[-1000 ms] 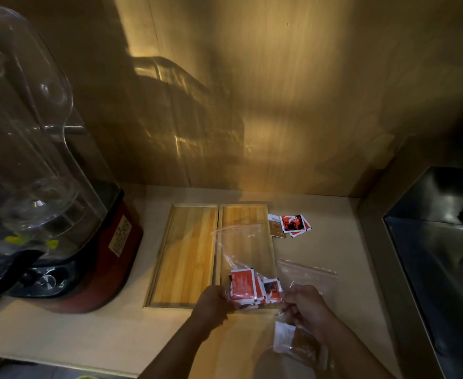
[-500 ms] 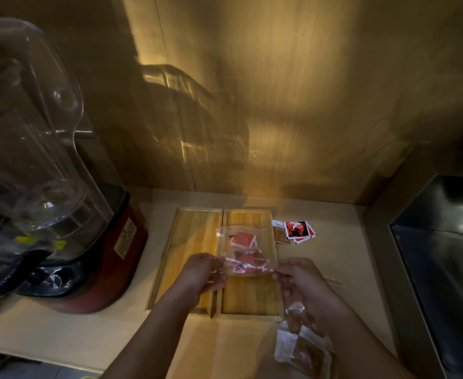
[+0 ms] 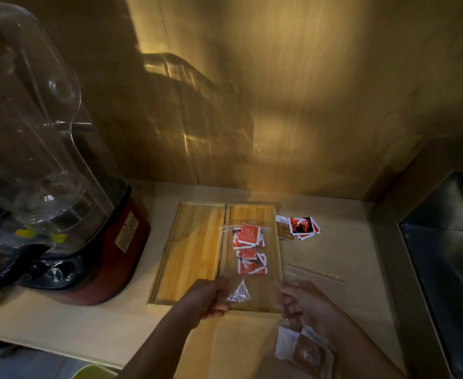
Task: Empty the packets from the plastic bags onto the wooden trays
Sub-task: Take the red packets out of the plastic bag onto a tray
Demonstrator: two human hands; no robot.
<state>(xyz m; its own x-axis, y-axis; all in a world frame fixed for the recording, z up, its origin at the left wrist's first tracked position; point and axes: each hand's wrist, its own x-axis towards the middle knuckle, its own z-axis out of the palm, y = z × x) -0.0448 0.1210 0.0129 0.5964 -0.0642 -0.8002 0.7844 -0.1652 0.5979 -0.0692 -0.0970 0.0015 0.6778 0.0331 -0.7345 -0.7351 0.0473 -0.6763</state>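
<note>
Fingers: L hand (image 3: pixel 211 298) pinched near-left corner of clear bag (image 3: pixel 248 266); R hand (image 3: pixel 305 305) fingers curled at near-right corner, grip looked closed on the plastic, contact partly hidden.
Change: vs a sec ago bag went from held upright near the body to tipped w/ mouth pointing far; red packets (image 3: pixel 248 248) slid toward mouth end, bunched over right tray (image 3: pixel 252 212).
Meaning: prob mid-dump; can't tell if packets already cleared the mouth or sat inside the plastic. Left tray (image 3: pixel 194 250) bare.
Pose: both forearms came in from near edge, hands level just above near end of right tray, bag stretched between them.
Other: loose packets (image 3: pixel 298 227) on counter right of trays; 2nd bag (image 3: pixel 304 351) w/ brown packets near R wrist; flat bag (image 3: pixel 320 277) beside tray; blender (image 3: pixel 61 214) far left.
</note>
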